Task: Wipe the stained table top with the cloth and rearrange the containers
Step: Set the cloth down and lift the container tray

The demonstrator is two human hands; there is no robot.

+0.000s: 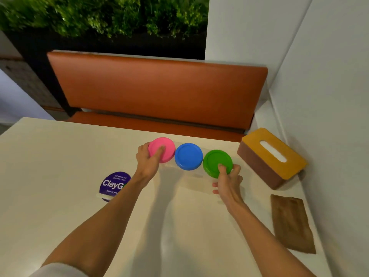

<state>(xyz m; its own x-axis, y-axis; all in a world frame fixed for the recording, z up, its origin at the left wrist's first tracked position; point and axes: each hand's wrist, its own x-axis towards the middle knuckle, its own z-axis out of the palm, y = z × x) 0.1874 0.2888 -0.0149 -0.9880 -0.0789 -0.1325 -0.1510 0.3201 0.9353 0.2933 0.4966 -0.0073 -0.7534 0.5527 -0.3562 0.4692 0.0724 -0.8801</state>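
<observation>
Three clear containers stand in a row near the far edge of the cream table top (60, 196). Their lids are pink (166, 145), blue (188, 156) and green (214, 160). My left hand (148, 160) grips the pink-lidded container, thumb on the lid and fingers curled round its left side. My right hand (228, 182) grips the green-lidded container, thumb on the lid's near edge and fingers round its right side. The folded brown cloth (291, 222) lies flat at the table's right edge, apart from both hands.
A tissue box (273, 158) with a yellow top sits at the far right corner by the white wall. A round purple sticker (112, 184) is on the table left of my left arm. An orange bench (157, 92) stands behind the table.
</observation>
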